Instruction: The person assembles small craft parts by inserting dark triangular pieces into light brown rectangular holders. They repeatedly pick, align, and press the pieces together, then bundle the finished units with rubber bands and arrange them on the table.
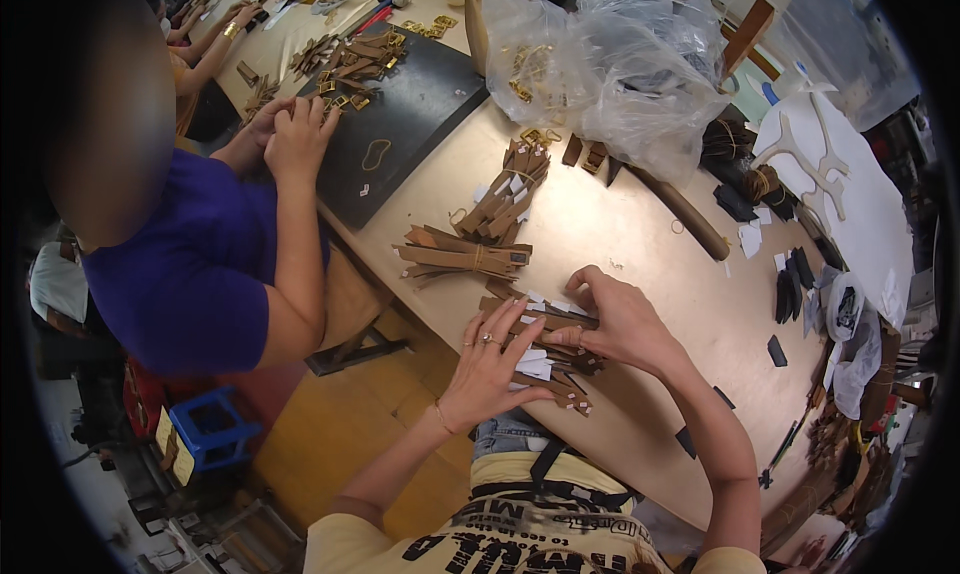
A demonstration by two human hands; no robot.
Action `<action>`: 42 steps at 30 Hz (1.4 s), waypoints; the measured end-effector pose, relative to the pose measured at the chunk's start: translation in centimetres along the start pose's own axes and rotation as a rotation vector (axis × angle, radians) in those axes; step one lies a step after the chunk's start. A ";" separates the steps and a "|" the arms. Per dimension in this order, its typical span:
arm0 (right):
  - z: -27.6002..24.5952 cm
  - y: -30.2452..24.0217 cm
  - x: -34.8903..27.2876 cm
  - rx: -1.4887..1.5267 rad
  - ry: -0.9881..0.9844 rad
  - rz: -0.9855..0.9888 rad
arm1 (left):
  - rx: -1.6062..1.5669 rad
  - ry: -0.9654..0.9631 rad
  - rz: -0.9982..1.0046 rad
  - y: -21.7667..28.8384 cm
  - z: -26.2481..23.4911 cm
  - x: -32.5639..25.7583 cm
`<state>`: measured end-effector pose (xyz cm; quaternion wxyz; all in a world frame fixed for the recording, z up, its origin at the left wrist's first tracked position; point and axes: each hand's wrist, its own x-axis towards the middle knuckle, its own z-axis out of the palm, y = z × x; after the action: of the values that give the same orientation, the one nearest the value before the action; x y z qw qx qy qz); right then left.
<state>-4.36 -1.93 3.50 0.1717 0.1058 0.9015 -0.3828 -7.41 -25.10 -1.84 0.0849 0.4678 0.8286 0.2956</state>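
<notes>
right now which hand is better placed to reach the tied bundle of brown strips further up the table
Probably the left hand: it lies open on the pile of brown strips, nearer the tied bundle. The right hand is curled, gripping strips.

The right hand (620, 324) hides part of the brown strips (545, 359) (perhaps leather).

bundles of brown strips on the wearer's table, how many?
3. One bundle under both hands, left hand and right hand on it; a tied bundle just beyond; a third bundle further up, by the plastic bag. More may be hidden.
</notes>
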 end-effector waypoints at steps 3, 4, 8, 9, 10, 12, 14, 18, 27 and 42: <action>-0.4 -0.3 0.2 -0.081 -0.067 0.016 | -0.009 0.027 -0.023 0.4 0.7 0.3; -0.4 -0.4 0.2 -0.115 -0.064 0.011 | -0.009 0.029 -0.037 0.4 0.8 0.4; -0.4 -1.0 0.2 -0.219 -0.075 0.013 | -0.058 0.064 -0.061 0.5 1.1 0.3; -0.2 -1.2 0.1 -0.230 -0.084 0.018 | -0.063 0.071 -0.070 0.5 1.2 0.2; 0.0 -1.3 0.0 -0.247 -0.080 0.027 | -0.071 0.079 -0.073 0.6 1.2 0.2; 0.5 -1.4 -0.3 -0.283 -0.029 0.010 | -0.058 0.088 -0.073 0.5 1.4 0.1; 1.2 -1.5 -0.9 -0.347 0.111 -0.065 | -0.045 0.092 -0.070 0.5 1.5 0.0; 1.9 -1.1 -1.3 -0.219 0.101 -0.026 | -0.017 0.094 -0.075 0.4 1.7 -0.1; 1.6 -1.4 -0.8 -0.113 0.042 0.018 | 0.006 0.100 -0.073 0.5 1.7 0.0; 0.3 -0.3 -0.3 0.189 -0.054 0.075 | -0.026 0.347 -0.061 0.0 3.0 -1.2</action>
<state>-4.08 -2.37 3.64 0.1995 0.1445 0.8519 -0.4621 -5.48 -24.88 -4.48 -0.0445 0.3834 0.8406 0.3801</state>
